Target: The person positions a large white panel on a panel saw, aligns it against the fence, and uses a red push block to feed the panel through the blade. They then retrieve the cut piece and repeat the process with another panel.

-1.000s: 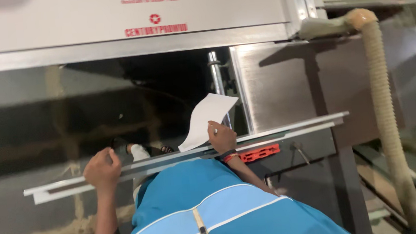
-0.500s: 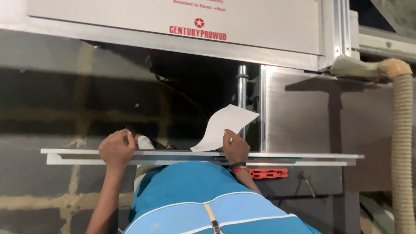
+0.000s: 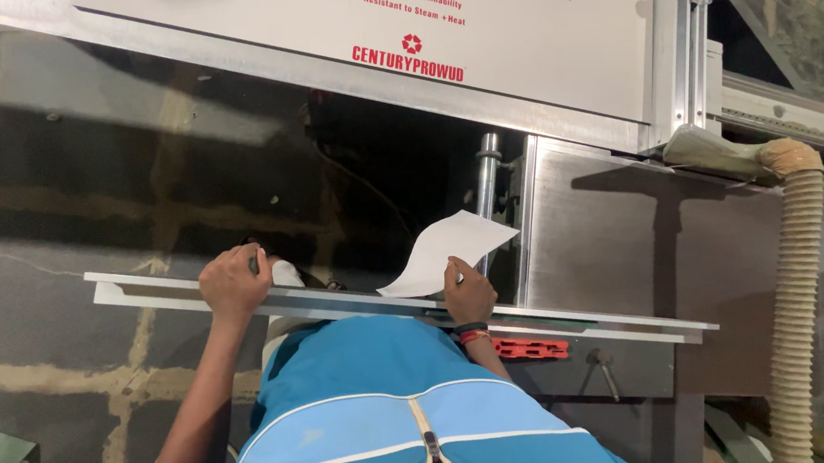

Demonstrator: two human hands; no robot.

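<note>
Both hands clamped on one long pale strip (image 3: 578, 314), held level across the chest. Left hand (image 3: 233, 285) wrapped over the strip near its left end, fingers curled around the far edge, also pinching something small and dark. Right hand (image 3: 469, 296) gripping the strip near its middle, with a white sheet of paper (image 3: 445, 250) pinned under the fingers and sticking up past the far edge. Behind, a big white printed board (image 3: 513, 24) in a metal frame, tilted. Below that, a steel machine cabinet (image 3: 612, 244). At right, a ribbed beige hose (image 3: 795, 317) hanging down. Nearest, a blue shirt (image 3: 388, 412).
</note>
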